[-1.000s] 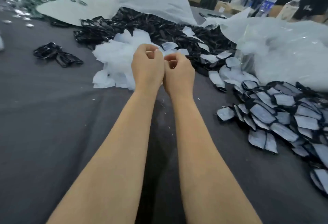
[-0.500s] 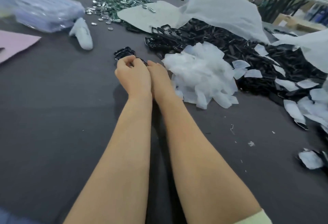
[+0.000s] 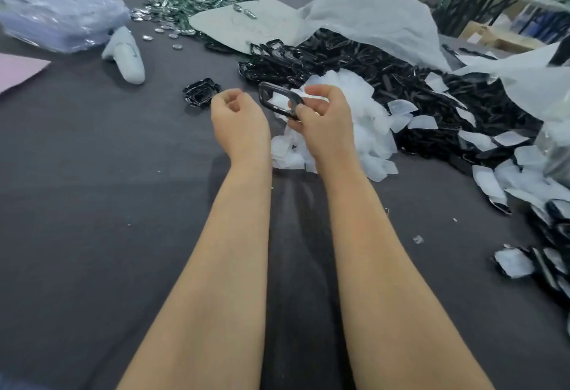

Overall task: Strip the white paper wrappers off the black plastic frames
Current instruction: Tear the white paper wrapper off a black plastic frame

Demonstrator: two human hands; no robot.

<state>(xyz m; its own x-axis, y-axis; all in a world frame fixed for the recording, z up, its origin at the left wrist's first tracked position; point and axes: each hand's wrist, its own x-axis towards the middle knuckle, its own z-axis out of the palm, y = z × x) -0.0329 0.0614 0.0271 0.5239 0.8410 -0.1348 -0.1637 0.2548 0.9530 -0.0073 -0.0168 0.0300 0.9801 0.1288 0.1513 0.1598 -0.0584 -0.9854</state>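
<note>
Frame (image 3: 274, 109), apparently bare, was mid-picture, pinched in right hand (image 3: 324, 121) fingers. Left hand (image 3: 239, 121) fingers curled, nothing visible in them. Judged partway: wrapper heap (image 3: 354, 96) and stripped pile (image 3: 339, 56) behind, many wrapped frames (image 3: 524, 167) left at right edge.

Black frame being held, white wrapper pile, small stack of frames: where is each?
black frame (image 3: 263, 96), head view, its left rim.
white wrapper pile (image 3: 367, 130), head view, its middle.
small stack of frames (image 3: 200, 93), head view, its top.

The left forearm (image 3: 228, 235) and right forearm (image 3: 367, 235) are bare, as are the left grip (image 3: 240, 124) and right grip (image 3: 324, 121).
</note>
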